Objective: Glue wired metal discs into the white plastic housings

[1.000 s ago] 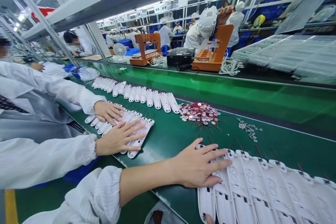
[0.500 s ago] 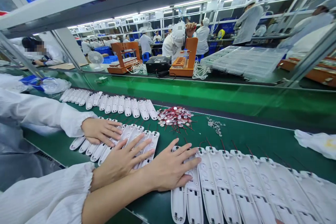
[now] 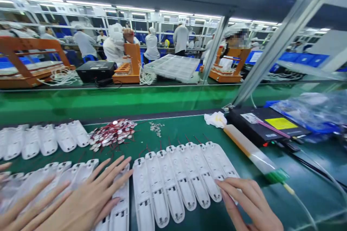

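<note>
Since the frame half a second earlier, the view has been swung rightward: the heap of red-wired discs (image 3: 112, 135) has been carried from mid-frame to left of centre, and the right hand (image 3: 248, 202), then barely a fingertip at the bottom edge, has been brought into full view at lower right.

At lower left, the left hand (image 3: 86, 196) is laid with fingers spread over white shells. The right hand's thumb and fingers are drawn near one another at the lower end of the rightmost shells; whether one is pinched or merely touched cannot be told. Beside the left hand, a co-worker's hand (image 3: 38, 196) is partly seen.

From here, the row could be buckled or one shell ridden over its neighbour if pressure were applied unevenly from the two sides. Thin red wires (image 3: 197, 139) might be snagged or bent if fingers were dragged across the upper ends, and fingers could be bumped where the two people's hands are crowded.

A fanned row of white shells (image 3: 177, 168) is set side by side on the green work surface (image 3: 208, 222), from centre to right of centre. Long and round-ended, they are turned hollow side up, with dark rectangular openings.
</note>
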The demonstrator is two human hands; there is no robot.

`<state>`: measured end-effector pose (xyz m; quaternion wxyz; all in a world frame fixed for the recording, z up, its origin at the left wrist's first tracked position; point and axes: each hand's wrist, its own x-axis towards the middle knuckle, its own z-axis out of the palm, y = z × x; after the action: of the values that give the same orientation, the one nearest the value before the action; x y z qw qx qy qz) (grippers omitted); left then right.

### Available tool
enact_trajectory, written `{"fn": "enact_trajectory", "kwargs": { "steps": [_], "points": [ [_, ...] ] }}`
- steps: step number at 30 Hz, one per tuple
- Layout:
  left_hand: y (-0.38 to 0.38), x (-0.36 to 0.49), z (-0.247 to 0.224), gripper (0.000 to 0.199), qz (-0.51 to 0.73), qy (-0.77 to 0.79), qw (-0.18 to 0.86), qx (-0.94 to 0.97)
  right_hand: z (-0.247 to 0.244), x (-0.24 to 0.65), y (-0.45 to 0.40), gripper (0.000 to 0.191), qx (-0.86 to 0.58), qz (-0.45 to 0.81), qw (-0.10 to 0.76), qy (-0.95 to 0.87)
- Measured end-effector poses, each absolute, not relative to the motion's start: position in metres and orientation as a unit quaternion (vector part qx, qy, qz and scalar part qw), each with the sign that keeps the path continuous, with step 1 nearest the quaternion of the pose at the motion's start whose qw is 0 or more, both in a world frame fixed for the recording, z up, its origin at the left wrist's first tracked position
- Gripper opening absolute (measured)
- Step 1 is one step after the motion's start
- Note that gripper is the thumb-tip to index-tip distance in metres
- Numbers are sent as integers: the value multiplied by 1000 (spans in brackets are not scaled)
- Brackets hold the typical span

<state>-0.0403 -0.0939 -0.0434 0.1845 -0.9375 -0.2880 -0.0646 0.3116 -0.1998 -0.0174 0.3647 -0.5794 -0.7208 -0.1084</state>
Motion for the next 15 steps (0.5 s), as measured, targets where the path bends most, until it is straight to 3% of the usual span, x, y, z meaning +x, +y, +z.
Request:
{"fn": "enact_trajectory", "kwargs": {
  "steps": [5, 8, 11, 15],
  "points": [
    [-98, 1, -26, 51, -99, -272, 130, -948, -24, 347, -208, 23, -643, -88, 347, -677],
    [-98, 43, -17, 50, -76, -213, 68, -972, -42, 369, -196, 41, -700, -68, 304, -643],
    [-92, 73, -15, 52, -34, -157, 1, -987, -61, 379, -182, 60, -746, 53, 271, -606],
    [-87, 78, -16, 51, -16, -131, -39, -991, -78, 377, -179, 58, -742, 106, 278, -601]
  ]
}}
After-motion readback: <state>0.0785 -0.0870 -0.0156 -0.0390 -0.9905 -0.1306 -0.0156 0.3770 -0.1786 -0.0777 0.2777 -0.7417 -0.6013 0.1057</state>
